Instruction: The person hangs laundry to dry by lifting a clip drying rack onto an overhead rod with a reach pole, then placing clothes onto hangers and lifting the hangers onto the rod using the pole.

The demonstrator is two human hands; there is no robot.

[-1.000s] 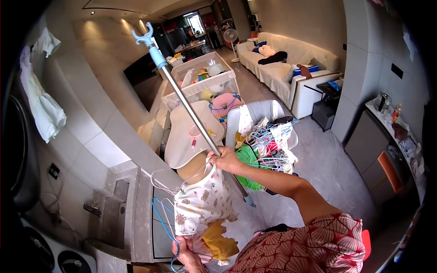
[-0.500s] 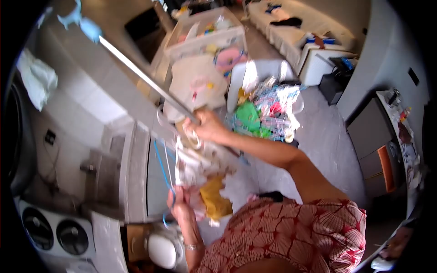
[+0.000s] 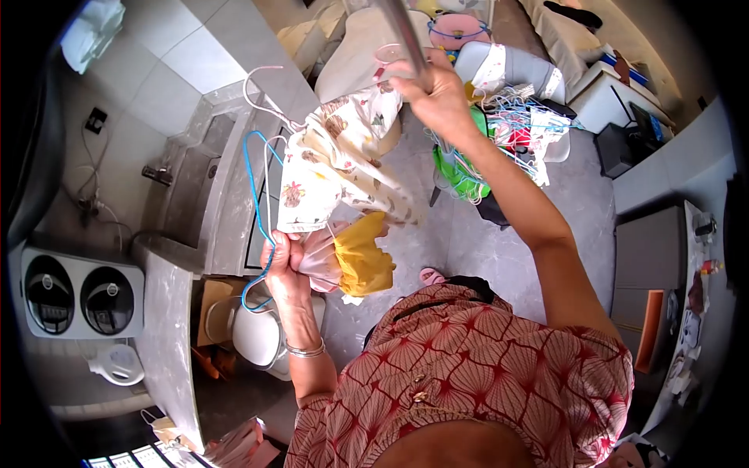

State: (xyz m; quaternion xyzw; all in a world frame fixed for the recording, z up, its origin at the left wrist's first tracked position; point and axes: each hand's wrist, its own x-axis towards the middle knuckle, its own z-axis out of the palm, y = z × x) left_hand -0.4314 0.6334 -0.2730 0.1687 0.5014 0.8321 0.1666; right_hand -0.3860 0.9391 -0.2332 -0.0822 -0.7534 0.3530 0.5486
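My left hand (image 3: pixel 282 261) is closed round a blue hanger (image 3: pixel 253 187) and other hangers, beside a pink garment (image 3: pixel 320 257) and a yellow garment (image 3: pixel 364 253). A white patterned garment (image 3: pixel 331 160) hangs between my hands, with a pale hanger (image 3: pixel 269 109) near its upper left. My right hand (image 3: pixel 437 90), raised at the top centre, has its thumb and fingers around a metal pole (image 3: pixel 404 35). The pole's upper end is out of view. The garment's top edge lies close to my right hand; whether the fingers also hold it is unclear.
Beyond my right forearm, a grey container (image 3: pixel 515 70) stands near a heap of hangers (image 3: pixel 530 129) and a green item (image 3: pixel 460 175). At left are a stone sink (image 3: pixel 199 183) and a counter (image 3: pixel 168 335). A cabinet (image 3: pixel 647 249) is at right.
The view has tilted down. My right hand still grips the pole, whose hooked top has left the picture. Both hands and the garments appear higher than in the earliest frame.
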